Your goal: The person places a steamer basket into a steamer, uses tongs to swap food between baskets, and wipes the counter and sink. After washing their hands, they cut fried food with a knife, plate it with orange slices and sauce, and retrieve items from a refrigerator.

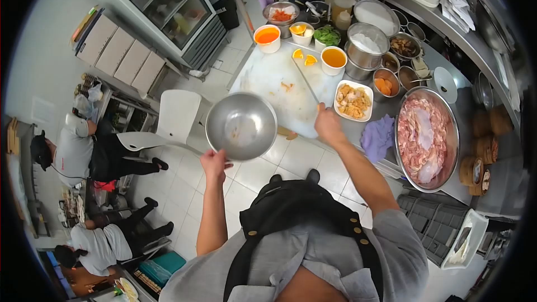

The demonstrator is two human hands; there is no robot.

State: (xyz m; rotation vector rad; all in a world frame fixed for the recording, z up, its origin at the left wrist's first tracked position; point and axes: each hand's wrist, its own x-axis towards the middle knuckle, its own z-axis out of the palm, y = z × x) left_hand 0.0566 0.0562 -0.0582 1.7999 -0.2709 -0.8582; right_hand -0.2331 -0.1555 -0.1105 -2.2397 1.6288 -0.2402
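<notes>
My left hand [215, 166] grips the near rim of a steel mixing bowl [254, 114], holding it off the left edge of a white cutting board [254, 81]. Only a few small scraps show inside the bowl. My right hand [329, 125] is closed round the handle of a knife [306, 81], whose long thin blade points away from me across the board. Beyond the tip lie orange wedges [310, 60]. Chopped orange-yellow bits [287, 86] rest on the board. To the right of the knife stands a square white dish [353, 113] of chopped pale and orange pieces.
A large steel basin of raw meat [430, 128] sits at the right beside a purple cloth [377, 137]. Tubs of orange sauce [267, 39], amber liquid [334, 57] and green herbs [327, 34] line the back. At left are a white chair [178, 113] and two people [78, 145].
</notes>
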